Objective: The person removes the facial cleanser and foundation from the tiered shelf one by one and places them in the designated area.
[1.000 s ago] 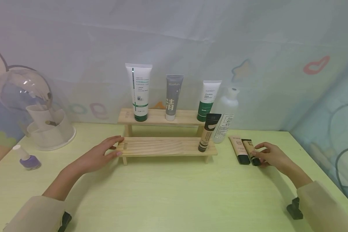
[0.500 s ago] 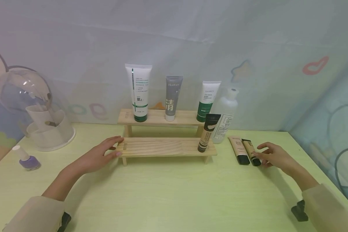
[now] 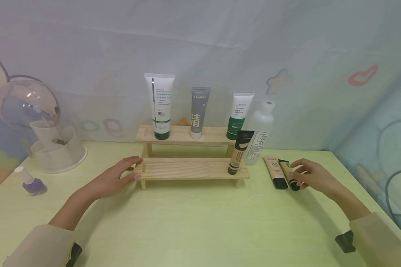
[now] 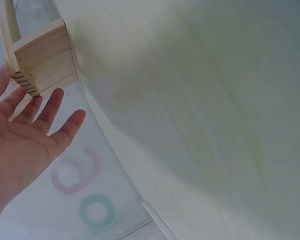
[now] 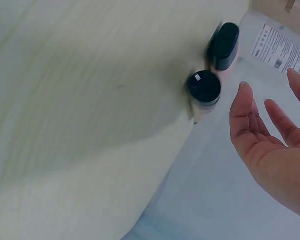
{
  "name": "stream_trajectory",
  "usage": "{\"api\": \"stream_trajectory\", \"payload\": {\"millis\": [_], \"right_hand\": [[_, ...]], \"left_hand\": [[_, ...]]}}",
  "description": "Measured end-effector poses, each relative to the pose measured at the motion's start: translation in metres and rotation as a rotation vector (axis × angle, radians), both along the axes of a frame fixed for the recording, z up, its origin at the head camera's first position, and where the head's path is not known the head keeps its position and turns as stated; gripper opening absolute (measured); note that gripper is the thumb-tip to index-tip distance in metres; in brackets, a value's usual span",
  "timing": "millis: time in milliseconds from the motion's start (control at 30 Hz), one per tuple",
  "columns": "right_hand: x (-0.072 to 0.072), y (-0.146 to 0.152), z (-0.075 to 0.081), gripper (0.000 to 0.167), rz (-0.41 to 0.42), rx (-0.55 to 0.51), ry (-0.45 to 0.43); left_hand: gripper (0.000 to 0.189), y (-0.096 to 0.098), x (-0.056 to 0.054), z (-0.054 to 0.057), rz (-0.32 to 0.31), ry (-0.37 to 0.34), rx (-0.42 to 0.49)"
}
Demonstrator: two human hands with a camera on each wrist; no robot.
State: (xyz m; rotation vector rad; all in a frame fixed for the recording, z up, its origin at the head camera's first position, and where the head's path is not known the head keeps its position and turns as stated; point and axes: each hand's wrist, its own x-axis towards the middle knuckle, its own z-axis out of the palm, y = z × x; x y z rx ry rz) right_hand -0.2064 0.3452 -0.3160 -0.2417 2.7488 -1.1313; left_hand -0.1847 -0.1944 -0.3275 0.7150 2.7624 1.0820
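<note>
Contact between left hand (image 3: pixel 111 181) and left end of the lower shelf (image 3: pixel 187 168) of a wooden stand (image 3: pixel 178 135), with fingers loosely extended. Over a small tube (image 3: pixel 286 170), right hand (image 3: pixel 315 180) with relaxed, curved fingers parted from the thumb. Flat on the table (image 3: pixel 200 222) beside the pink tube (image 3: pixel 275 171), that small tube. Upright near the lower shelf's right end, a black-and-tan tube (image 3: pixel 238 155).

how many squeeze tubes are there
6: tall white tube, grey tube and shorter white tube on the upper shelf; black-topped tube on the lower shelf; BB tube and smaller tube lying on the table.
</note>
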Motion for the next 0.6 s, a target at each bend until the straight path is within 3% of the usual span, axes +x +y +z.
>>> {"api": "stream_trajectory", "payload": {"millis": [600], "right_hand": [[0.002, -0.065, 0.013, 0.038, 0.143, -0.057, 0.039]], "left_hand": [[0.054, -0.001, -0.001, 0.0, 0.001, 0.004, -0.018]]}}
